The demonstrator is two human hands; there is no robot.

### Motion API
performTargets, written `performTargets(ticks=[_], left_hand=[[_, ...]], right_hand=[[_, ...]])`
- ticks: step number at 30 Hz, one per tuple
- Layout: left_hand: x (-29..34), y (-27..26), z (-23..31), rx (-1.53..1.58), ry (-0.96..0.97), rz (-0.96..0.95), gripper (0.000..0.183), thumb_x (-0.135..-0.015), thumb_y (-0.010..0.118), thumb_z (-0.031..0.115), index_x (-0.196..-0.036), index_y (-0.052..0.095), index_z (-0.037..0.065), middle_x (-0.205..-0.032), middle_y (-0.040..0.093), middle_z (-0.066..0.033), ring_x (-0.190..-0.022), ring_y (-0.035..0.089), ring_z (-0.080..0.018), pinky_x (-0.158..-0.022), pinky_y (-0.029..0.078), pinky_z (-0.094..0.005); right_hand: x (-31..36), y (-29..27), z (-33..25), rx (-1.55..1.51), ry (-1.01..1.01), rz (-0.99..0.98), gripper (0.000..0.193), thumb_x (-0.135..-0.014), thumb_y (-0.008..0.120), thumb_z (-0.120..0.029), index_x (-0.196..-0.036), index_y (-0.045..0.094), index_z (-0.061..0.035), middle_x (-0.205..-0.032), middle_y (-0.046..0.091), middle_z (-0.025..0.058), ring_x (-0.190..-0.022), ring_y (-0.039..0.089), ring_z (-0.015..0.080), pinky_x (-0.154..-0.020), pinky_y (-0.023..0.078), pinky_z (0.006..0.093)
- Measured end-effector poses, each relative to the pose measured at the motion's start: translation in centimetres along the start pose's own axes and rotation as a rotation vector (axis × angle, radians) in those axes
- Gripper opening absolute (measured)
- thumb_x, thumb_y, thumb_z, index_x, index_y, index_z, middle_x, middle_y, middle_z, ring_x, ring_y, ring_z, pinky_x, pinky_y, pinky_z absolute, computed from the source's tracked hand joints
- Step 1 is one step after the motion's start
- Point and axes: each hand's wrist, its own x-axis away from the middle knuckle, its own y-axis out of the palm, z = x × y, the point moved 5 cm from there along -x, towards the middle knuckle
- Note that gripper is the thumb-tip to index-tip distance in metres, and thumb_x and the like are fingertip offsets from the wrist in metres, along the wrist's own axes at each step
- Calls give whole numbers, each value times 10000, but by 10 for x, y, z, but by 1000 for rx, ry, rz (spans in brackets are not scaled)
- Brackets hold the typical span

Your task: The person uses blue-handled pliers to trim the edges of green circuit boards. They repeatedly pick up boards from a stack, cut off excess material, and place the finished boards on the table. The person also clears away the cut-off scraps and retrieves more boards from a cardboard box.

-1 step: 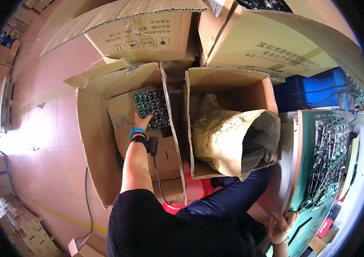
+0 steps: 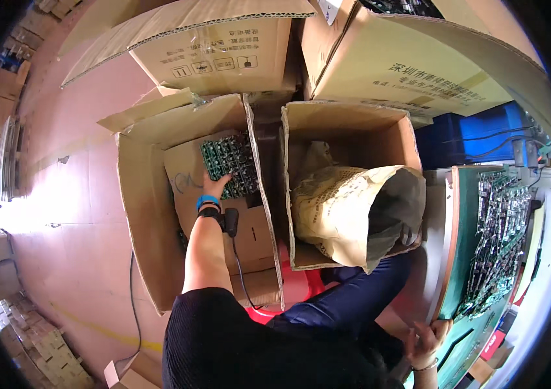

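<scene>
Hardly altered from the frame before: still clasping green circuit boards with the left hand inside the left carton.
Over a cardboard sheet within that carton, gripping the boards by their near edge, thumb on top, other fingers mostly hidden; close beside the carton's right wall. Shifted a trace at most, too little to tell lifting from lowering. Judged from that, mid-handling, not yet let go; impossible to tell whether resting on the sheet or just above it. Next along, in a second carton, a crumpled paper sack, untouched. Farther right, at the rim of a green-topped table, the right hand, fingers loosely bent; cannot tell whether gripping that edge. Beyond, on the table, many similar boards.
</scene>
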Motion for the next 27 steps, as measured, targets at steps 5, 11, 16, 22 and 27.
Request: performTargets(ticks=[5,11,16,22,27], left_hand=[[52,-15,-13,673,-267,-421,752,-755,771,303,-1365,413,47,-1213,596,-117,-994,633,-303,-888,528,-431],[115,-58,-44,781,-312,-578,550,-757,771,215,-1226,519,76,-1179,603,-70,-1030,620,-237,-881,523,-400],[155,-78,-48,1034,-183,-646,518,-796,730,213,-1241,510,65,-1233,576,-78,-1093,584,-223,-929,492,-390],[231,-99,55,1103,-219,-1056,518,-851,671,208,-1300,471,44,-1295,543,-91,-1162,539,-210,-978,458,-375],[348,-95,172,1029,-182,-1605,518,-897,621,203,-1350,439,26,-1347,516,-103,-1219,503,-199,-1020,429,-362]], right_hand=[[0,0,-8,2,-23,6,176,-623,621,-129,-789,635,-73,-764,361,112,-744,386,296,-675,331,408],[4,-1,-4,-10,-30,-15,193,-607,656,-112,-798,633,-100,-813,369,104,-789,389,317,-685,343,421],[-5,-4,-9,-55,-103,57,259,-613,662,-46,-868,636,-82,-830,396,109,-783,402,319,-677,352,425],[-14,-18,-34,-286,-188,103,229,-691,668,-39,-919,653,-40,-875,529,129,-778,509,327,-696,436,407],[-61,-30,-47,-926,33,87,633,-880,601,-411,-1363,431,-39,-1210,527,116,-1119,524,248,-893,454,343]])
